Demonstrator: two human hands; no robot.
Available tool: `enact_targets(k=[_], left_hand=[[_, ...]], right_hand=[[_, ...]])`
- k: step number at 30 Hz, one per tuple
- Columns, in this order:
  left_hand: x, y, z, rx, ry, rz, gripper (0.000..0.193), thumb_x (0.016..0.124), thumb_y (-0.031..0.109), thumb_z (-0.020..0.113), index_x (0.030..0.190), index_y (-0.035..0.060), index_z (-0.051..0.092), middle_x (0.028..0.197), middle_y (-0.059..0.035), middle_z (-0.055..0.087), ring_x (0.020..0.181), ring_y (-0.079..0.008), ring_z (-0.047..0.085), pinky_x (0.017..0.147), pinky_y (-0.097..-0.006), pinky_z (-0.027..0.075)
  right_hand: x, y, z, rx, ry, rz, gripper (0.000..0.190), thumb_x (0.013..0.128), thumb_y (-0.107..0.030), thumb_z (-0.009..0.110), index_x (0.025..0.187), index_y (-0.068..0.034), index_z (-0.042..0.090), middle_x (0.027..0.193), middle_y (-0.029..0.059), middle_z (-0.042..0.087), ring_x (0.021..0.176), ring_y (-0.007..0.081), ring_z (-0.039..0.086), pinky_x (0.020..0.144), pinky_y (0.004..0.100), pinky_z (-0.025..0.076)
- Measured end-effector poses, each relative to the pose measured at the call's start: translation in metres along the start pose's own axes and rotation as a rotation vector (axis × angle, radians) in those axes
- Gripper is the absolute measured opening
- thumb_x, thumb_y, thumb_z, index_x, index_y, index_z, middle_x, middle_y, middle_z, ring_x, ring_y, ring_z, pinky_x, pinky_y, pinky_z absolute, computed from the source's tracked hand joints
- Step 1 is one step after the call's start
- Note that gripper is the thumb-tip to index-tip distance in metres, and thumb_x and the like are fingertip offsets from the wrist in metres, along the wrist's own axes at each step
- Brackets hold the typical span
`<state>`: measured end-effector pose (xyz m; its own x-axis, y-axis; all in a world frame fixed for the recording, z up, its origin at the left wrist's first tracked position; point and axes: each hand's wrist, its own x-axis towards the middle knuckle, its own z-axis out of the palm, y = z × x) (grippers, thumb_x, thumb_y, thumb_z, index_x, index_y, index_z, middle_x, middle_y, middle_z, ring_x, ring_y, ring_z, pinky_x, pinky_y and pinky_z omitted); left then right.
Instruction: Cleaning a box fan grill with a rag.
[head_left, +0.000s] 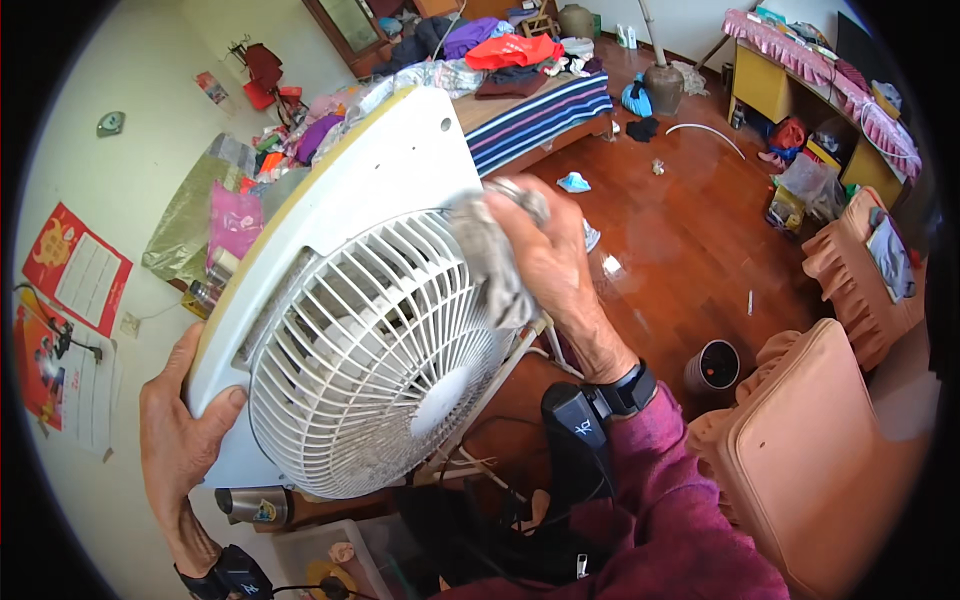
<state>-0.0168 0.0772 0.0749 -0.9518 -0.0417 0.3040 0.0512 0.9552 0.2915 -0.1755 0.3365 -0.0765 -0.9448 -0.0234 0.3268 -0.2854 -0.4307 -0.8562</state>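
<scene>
A white box fan (420, 142) with a round slatted grille (360, 360) stands tilted before me, and dust coats the lower slats. My left hand (176, 409) grips the fan's edge at the lower left, thumb on the white face and fingers round the yellowish rim. Bunched in my right hand (544, 251) is a grey cloth (491, 262), which lies against the upper right of the grille and the white panel. The cloth and fingers are slightly blurred. Most of the fan's far side is hidden.
Below the fan are a metal cup (255, 506) and a plastic bin (292, 551). Peach covered chairs (802, 450) and a small bin (711, 367) stand right. A bed (544, 112) heaped with clothes lies beyond. Litter, including a face mask (574, 182), dots the wooden floor (660, 247).
</scene>
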Motion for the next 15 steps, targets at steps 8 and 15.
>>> enact_targets(k=[8, 15], left_hand=[[0.006, 0.007, 0.002, -0.037, -0.015, 0.003, 0.075, 0.076, 0.032, 0.072, 0.131, -0.0128, 0.048, 0.097, -0.0197, 0.068, 0.083, -0.0207, 0.064, 0.077, -0.0322, 0.051], [0.005, 0.009, 0.000, -0.015, -0.081, -0.093, 0.081, 0.077, 0.042, 0.070, 0.135, -0.0095, 0.045, 0.107, -0.0212, 0.066, 0.098, -0.0227, 0.061, 0.091, -0.0356, 0.046]], right_hand=[[0.025, 0.014, 0.009, -0.437, 0.075, -0.489, 0.018, 0.085, -0.018, 0.069, 0.093, -0.001, 0.069, 0.083, 0.0154, 0.069, 0.074, 0.0230, 0.068, 0.061, 0.0357, 0.053], [0.008, 0.029, -0.008, -0.357, 0.214, -0.114, 0.023, 0.087, -0.020, 0.067, 0.093, 0.002, 0.067, 0.075, 0.0153, 0.069, 0.067, 0.0219, 0.067, 0.060, 0.0341, 0.053]])
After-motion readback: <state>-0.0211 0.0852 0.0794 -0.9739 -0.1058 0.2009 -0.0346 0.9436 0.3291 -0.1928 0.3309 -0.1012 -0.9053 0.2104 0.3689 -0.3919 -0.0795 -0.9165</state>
